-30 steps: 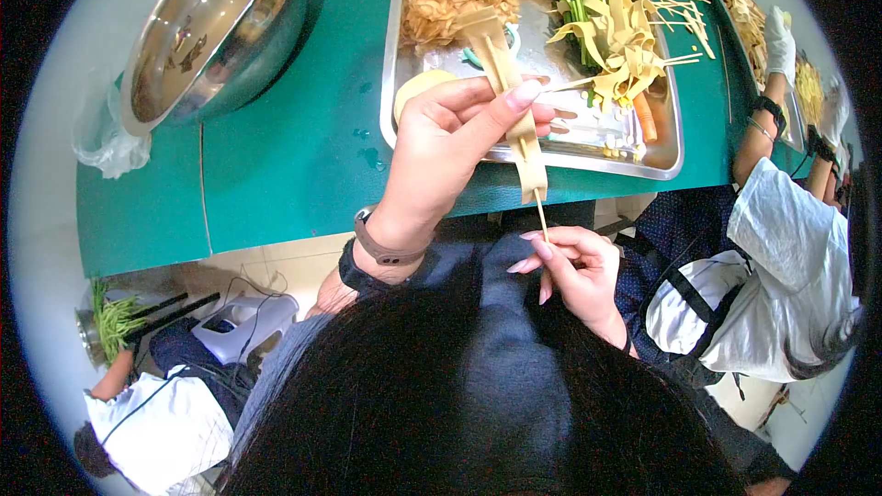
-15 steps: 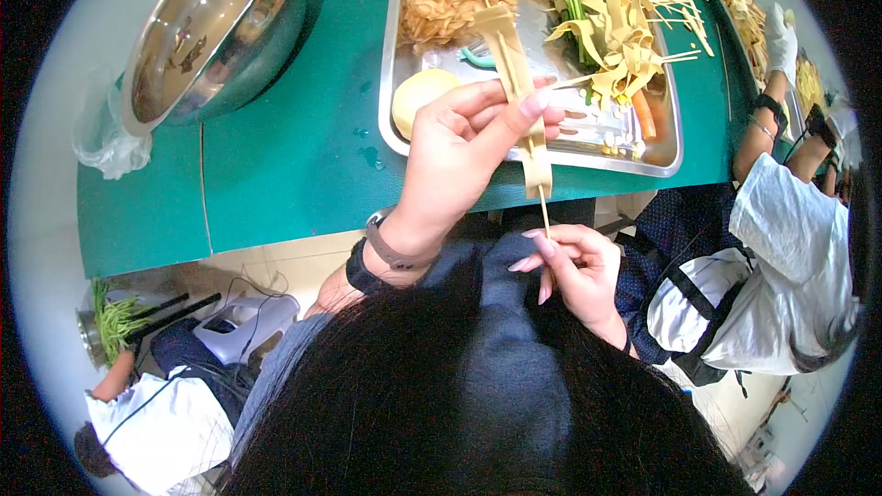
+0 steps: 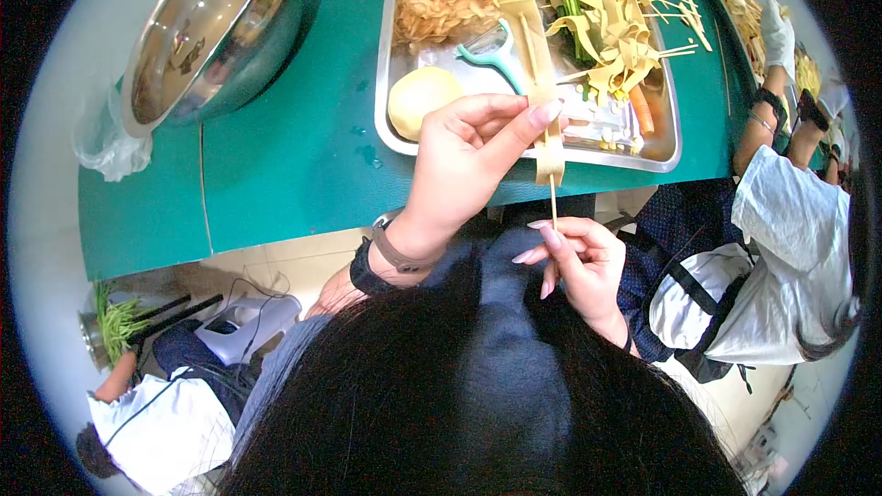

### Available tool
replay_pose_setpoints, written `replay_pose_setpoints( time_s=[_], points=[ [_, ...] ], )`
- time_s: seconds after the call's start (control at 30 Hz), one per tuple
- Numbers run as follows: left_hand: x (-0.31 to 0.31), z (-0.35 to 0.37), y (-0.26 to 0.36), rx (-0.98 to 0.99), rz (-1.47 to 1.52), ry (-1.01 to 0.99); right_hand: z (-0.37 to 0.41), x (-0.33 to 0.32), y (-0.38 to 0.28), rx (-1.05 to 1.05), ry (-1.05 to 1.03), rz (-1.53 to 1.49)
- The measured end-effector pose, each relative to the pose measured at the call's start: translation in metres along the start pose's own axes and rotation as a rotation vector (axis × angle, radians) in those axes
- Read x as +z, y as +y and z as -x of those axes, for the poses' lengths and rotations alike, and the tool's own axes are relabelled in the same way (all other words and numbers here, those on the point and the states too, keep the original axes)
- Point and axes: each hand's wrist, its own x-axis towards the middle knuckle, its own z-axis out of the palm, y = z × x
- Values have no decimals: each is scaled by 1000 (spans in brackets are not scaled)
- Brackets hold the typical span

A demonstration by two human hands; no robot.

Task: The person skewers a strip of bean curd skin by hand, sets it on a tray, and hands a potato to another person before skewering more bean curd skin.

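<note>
My left hand [image 3: 464,152] pinches a long pale-yellow strip [image 3: 548,161] that looks like tofu skin, between thumb and fingers. A thin wooden skewer [image 3: 553,205] runs lengthwise through the strip, and its lower end is held in the fingertips of my right hand [image 3: 588,266]. Both are over the near edge of a metal tray [image 3: 383,64]. Close beyond my left hand lie a round, pale-yellow peeled potato [image 3: 423,99] and a turquoise peeler [image 3: 496,59], partly behind the strip.
The tray also holds a brownish pile of thin shavings [image 3: 446,2], several loaded skewers [image 3: 620,28] and an orange piece [image 3: 641,110]. A steel basin [image 3: 216,32] stands left on the green table [image 3: 276,184]. Co-workers sit at right, one with a gloved hand [image 3: 779,37], and lower left.
The skewered strip has shifted slightly right and its upper end has dropped a little. More of the peeler shows now. Both hands keep their hold.
</note>
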Motion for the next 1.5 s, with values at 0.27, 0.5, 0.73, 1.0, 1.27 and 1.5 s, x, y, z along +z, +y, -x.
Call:
replay_pose_setpoints(
  time_s=[0.27, 0.5, 0.73, 1.0, 1.27, 1.5],
  points=[
    [5, 4, -4, -30, 84, 51, 0, -1, -1, -5, 7, 6],
    [8, 10, -3, -152, 124, -55, 1, -1, -1, -19, 12, 10],
    [11, 14, -1, -156, 126, -58, 3, 0, -1, -15, 9, 10],
    [10, 20, -4, -121, 95, -35, 0, 2, -4, -26, 22, 2],
    [15, 23, -10, -143, 68, -25, -1, 3, -1, -34, 27, -50],
    [22, 24, -16, -151, 172, -12, -1, 6, 1, -51, 55, -108]
  ],
)
